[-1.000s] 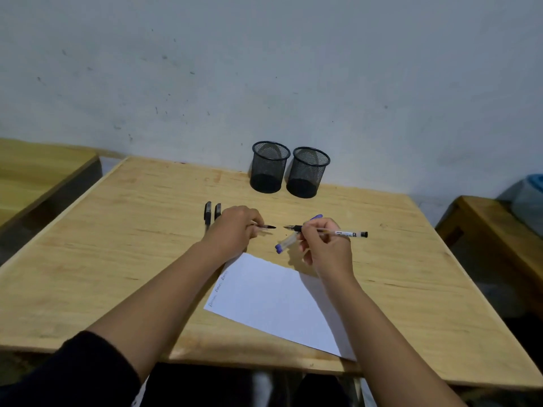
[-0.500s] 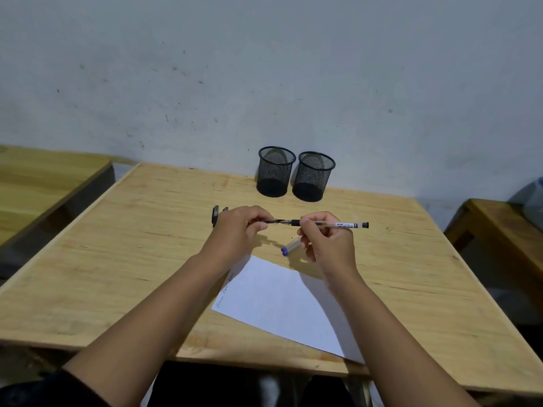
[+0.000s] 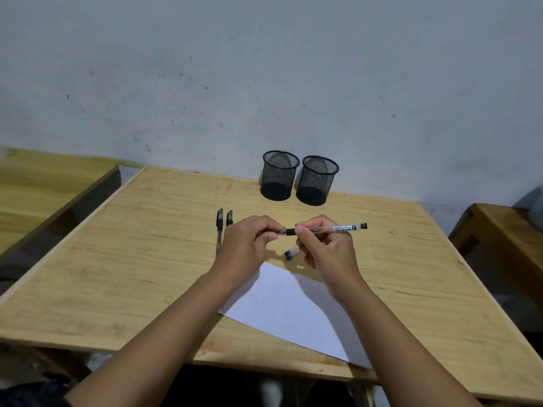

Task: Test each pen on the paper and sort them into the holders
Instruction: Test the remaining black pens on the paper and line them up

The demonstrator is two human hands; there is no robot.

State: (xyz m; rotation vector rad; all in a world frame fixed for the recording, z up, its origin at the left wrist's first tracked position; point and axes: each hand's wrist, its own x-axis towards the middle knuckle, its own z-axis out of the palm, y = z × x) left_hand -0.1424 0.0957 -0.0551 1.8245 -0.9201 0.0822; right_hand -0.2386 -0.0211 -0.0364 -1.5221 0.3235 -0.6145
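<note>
Over the middle of the wooden table (image 3: pixel 141 259), my right hand (image 3: pixel 326 251) grips a clear pen (image 3: pixel 340 228) with a black grip, held level. My left hand (image 3: pixel 249 245) pinches the cap end at the pen's left tip, so both hands meet on it. A blue-ended pen (image 3: pixel 289 254) lies on the table under my right hand, mostly hidden. Two capped black pens (image 3: pixel 219 223) (image 3: pixel 229 218) lie side by side just left of my left hand. White paper (image 3: pixel 288 306) lies below my hands. Two black mesh holders (image 3: pixel 279 177) (image 3: pixel 318 182) stand at the table's far edge; I see nothing in them.
A grey wall rises right behind the holders. Another wooden table (image 3: pixel 44 183) stands to the left across a gap, and a wooden bench (image 3: pixel 505 230) sits to the right. The paper's near corner overhangs the table's front edge.
A second ago the cap in my left hand and the pen's tip were apart. My hands came together, and the cap end and pen now meet. The view also tilted up slightly.
</note>
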